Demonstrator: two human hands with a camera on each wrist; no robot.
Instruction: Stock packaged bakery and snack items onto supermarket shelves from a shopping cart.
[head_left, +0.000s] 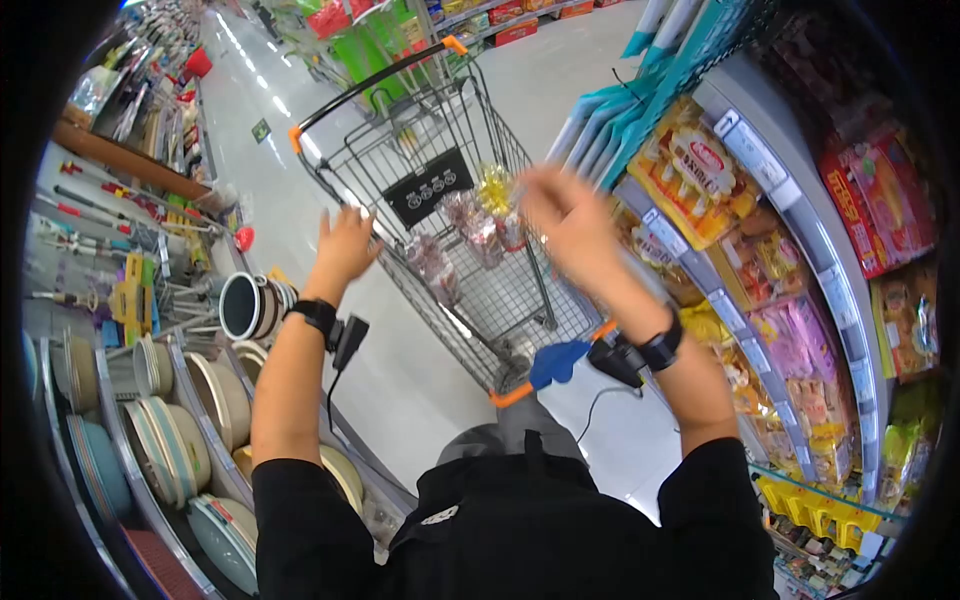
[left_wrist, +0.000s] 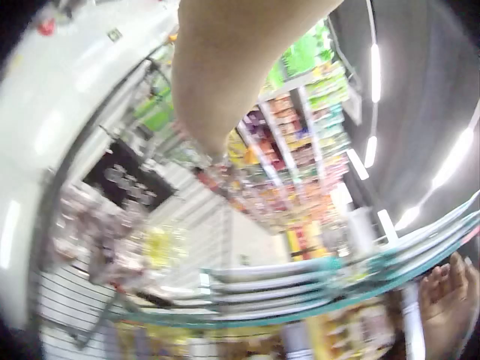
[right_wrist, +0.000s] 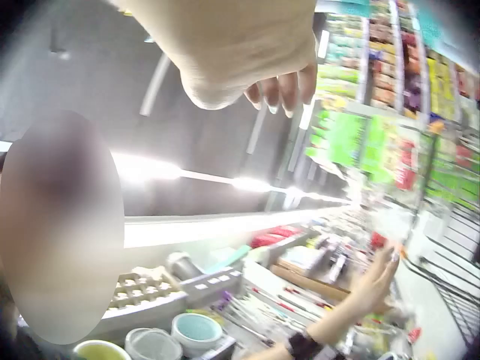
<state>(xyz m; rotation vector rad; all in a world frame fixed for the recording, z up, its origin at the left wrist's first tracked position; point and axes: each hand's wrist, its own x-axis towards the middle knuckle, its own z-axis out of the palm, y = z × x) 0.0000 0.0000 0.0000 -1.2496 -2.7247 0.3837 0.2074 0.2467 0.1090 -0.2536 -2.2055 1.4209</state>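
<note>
A wire shopping cart point(head_left: 470, 330) stands in front of me, with several clear-wrapped packs point(head_left: 475, 228) and a shiny gold bow-like piece point(head_left: 494, 190) inside. My left hand point(head_left: 347, 247) hovers at the cart's left side, fingers spread and holding nothing. Over the right side is my right hand point(head_left: 572, 225), blurred in the head view. In the right wrist view its fingers point(right_wrist: 287, 91) hang loosely bent, with nothing seen in them. The left wrist view shows the palm of that right hand point(left_wrist: 450, 304) beside the shelf.
Bowls point(head_left: 165, 450) fill the left shelf, with mops and brushes point(head_left: 100, 215) beyond. On the right, bagged snacks point(head_left: 700, 170) line a shelf next to a teal rack point(head_left: 655, 95). A blue cloth-like piece point(head_left: 560, 365) hangs at the cart's near end.
</note>
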